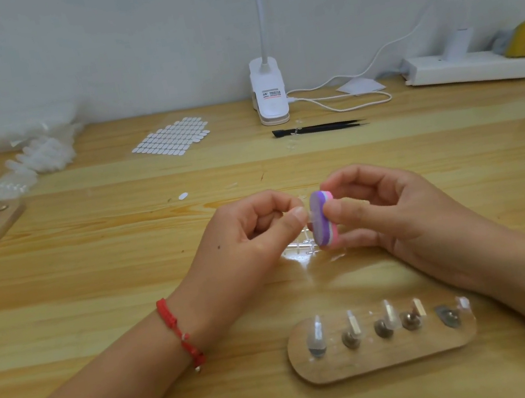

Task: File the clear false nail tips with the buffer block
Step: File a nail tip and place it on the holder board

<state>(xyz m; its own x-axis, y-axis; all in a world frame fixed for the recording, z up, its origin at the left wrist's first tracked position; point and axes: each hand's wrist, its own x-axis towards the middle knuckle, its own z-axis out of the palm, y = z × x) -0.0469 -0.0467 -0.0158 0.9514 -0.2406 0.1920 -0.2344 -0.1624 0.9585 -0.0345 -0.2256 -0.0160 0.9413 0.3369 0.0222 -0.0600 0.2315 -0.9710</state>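
Left grip (243,236) pinches nail tip (309,216), right grip (394,208) buffer block (321,225), edges touching

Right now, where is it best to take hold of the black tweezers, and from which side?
Pinch the black tweezers across their middle from above: they lie flat on the table, long axis left to right, tips pointing right.

bright, even | soft shadows | edges blurred, bowed | centre sharp

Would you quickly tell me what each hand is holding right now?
Left hand: fingers curled, pinching a small clear nail tip.
Right hand: fingers curled around the buffer block.
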